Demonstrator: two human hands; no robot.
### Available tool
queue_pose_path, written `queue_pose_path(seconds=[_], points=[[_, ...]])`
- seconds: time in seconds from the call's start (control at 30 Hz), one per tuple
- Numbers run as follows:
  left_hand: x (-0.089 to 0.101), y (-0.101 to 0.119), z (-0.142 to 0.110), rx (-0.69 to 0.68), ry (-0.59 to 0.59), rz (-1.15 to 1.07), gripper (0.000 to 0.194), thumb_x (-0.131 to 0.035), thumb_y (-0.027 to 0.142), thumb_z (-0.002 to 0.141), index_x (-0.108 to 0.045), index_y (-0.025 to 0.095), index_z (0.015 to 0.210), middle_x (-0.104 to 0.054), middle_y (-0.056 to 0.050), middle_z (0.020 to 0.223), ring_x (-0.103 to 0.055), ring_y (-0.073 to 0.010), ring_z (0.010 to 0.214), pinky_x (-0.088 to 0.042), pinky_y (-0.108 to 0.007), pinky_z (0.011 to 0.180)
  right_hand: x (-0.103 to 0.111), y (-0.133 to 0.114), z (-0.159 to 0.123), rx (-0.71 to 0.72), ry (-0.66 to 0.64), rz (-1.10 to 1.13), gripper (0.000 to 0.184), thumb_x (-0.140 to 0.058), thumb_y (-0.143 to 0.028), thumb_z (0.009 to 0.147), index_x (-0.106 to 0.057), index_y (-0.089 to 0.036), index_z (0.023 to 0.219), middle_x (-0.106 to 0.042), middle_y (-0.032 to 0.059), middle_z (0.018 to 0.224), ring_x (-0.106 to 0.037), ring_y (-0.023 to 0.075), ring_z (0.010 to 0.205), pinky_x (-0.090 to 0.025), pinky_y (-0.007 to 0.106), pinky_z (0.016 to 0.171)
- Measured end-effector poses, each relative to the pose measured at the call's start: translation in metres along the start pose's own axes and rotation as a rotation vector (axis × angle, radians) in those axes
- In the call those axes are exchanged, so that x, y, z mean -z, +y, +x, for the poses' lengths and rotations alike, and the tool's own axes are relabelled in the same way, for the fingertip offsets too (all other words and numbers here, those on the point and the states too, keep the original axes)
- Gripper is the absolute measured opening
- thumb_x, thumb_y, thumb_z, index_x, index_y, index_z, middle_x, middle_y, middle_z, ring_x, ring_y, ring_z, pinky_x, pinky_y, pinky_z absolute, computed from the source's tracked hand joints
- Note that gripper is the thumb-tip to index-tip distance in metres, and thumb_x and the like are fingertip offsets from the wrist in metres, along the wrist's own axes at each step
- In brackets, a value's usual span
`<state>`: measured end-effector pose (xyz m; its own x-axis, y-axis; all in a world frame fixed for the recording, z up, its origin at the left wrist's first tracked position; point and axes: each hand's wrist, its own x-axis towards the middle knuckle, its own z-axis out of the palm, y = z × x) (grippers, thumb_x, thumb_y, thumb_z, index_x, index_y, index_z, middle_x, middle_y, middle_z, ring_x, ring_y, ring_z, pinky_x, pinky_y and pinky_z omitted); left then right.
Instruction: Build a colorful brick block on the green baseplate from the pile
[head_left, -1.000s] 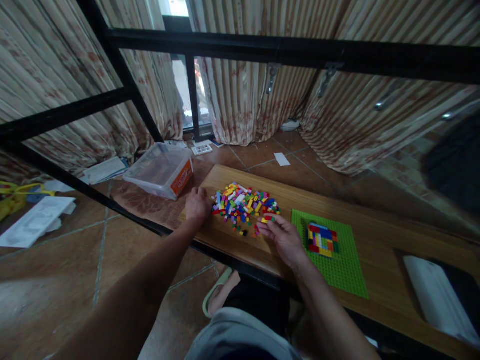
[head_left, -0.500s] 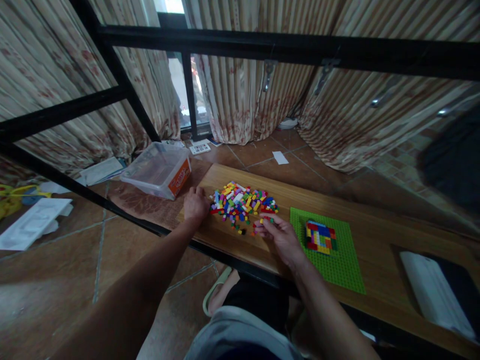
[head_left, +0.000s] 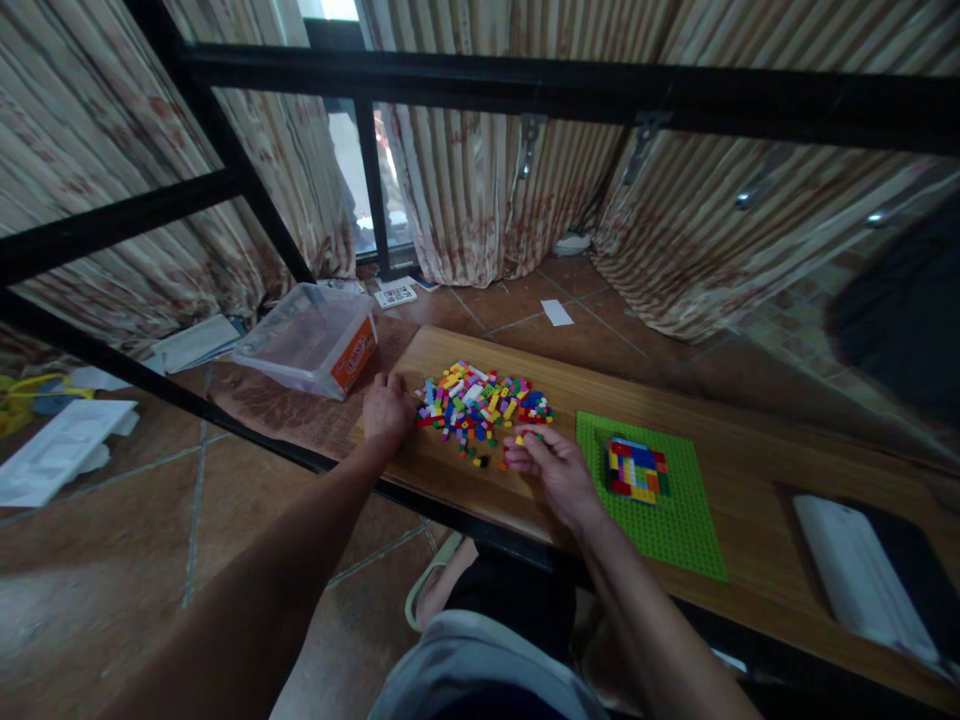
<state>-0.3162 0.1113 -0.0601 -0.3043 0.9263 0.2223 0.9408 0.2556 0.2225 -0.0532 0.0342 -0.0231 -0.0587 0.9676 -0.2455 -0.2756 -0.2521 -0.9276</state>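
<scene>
A heap of loose, many-coloured toy bricks (head_left: pixel 480 400) lies on the wooden board. My left hand (head_left: pixel 388 408) rests at the board's left end, just beside the heap, holding nothing that I can see; its fingers are slightly bent. At the heap's near right side my right hand (head_left: pixel 551 462) pinches a small yellow brick (head_left: pixel 520 439) between thumb and fingers. Farther right lies a green baseplate (head_left: pixel 675 540). On it sits a low block of joined red, blue, yellow, white and orange bricks (head_left: pixel 637 470), close to its left side.
A clear plastic box (head_left: pixel 300 345) with an orange label stands left of the wooden board (head_left: pixel 450 490). A white and dark object (head_left: pixel 862 570) lies at the board's right end. Black metal bars (head_left: pixel 480 80) cross in front of the curtains. White packaging (head_left: pixel 64 450) lies on the tiled floor.
The whole view has shifted slightly left. Both hands keep nearly the same places by the heap, with the yellow brick still at my right fingertips.
</scene>
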Motion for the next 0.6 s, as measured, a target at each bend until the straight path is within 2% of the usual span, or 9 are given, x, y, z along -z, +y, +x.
queue_pose_path(seconds=[0.23,0.6], points=[[0.001,0.000,0.000,0.009,-0.016,-0.001,0.031,-0.041,0.019,0.089,-0.062,0.017,0.111,-0.059,-0.013,0.112,-0.060,-0.0262,0.101,-0.047,-0.035,0.084,-0.003,0.000,0.000,0.005,0.073,-0.021,0.041,-0.078,-0.051,0.064,-0.069,-0.020,0.089,-0.074,0.0035,0.078,-0.067,0.0140,0.056,-0.058,0.029,0.055],[0.005,0.003,-0.001,0.015,-0.031,0.005,0.029,-0.043,0.019,0.088,-0.062,0.015,0.110,-0.059,-0.014,0.112,-0.060,-0.0262,0.101,-0.047,-0.035,0.083,0.001,0.007,0.010,0.054,0.146,-0.100,0.044,-0.074,-0.051,0.068,-0.067,-0.019,0.098,-0.073,0.0028,0.075,-0.063,0.0128,0.048,-0.054,0.027,0.047]])
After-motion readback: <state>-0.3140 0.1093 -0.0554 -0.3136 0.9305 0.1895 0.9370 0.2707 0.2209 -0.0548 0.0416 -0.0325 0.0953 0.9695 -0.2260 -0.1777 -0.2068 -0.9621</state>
